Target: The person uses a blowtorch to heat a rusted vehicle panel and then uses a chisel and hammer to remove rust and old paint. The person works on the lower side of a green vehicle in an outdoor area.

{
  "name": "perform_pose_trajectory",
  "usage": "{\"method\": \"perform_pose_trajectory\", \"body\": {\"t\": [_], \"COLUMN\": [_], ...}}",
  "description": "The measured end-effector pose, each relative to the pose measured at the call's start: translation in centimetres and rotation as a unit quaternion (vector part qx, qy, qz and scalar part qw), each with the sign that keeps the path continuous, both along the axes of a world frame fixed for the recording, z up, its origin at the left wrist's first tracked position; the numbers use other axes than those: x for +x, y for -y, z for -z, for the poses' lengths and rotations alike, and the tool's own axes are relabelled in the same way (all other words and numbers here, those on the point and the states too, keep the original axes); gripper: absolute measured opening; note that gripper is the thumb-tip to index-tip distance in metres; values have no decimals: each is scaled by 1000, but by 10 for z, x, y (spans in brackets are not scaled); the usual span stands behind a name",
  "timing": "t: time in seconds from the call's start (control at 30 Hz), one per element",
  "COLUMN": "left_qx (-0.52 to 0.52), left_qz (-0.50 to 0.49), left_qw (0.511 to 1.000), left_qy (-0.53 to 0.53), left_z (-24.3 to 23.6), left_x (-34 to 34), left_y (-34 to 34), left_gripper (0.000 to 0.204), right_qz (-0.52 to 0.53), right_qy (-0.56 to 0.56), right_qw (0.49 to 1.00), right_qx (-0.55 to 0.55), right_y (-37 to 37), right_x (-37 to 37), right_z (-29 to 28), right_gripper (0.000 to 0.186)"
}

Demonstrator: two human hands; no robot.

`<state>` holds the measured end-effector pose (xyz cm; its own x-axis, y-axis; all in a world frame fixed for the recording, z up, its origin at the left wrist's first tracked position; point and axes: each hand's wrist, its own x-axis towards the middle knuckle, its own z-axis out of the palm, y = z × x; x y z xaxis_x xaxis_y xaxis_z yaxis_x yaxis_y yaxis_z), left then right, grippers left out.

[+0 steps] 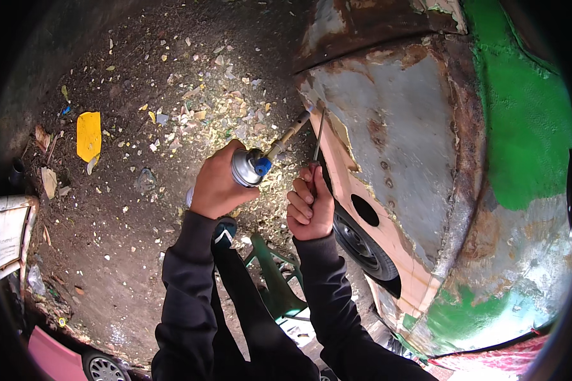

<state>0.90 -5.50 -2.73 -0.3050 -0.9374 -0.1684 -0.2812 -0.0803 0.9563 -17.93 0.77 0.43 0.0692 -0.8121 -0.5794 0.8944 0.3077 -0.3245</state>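
Left hand (219,187): clasps your torch (262,166), aimed 1–2 o'clock.
Right hand (313,206): nearer the panel; grips your metal tool (319,134) toward 12.
Peach panel (346,179): right hand's 2 o'clock, long axis 11–5.

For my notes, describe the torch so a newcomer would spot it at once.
At right bulges a large rusted body panel, patched with grey and green. Just left of it, the left hand grips the torch, a silver canister with a metal nozzle. Its blue fitting sets it apart from the thin metal tool in the right hand.
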Motion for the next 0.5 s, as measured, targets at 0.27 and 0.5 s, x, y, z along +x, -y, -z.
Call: {"method": "perform_pose_trajectory", "body": {"t": [0.27, 0.5], "left_qx": [4, 4], "left_qz": [11, 12], "left_qw": [1000, 1000], "left_qy": [13, 18], "left_z": [-5, -8], "left_x": [-6, -6], "left_y": [2, 3], "left_gripper": [49, 48], "right_qz": [31, 36], "right_qy": [127, 165], "right_qw": [991, 985], "right_qx": [-1, -16], "right_y": [6, 6], "right_x": [-1, 1], "right_z": [-9, -12], "right_gripper": [28, 28]}}
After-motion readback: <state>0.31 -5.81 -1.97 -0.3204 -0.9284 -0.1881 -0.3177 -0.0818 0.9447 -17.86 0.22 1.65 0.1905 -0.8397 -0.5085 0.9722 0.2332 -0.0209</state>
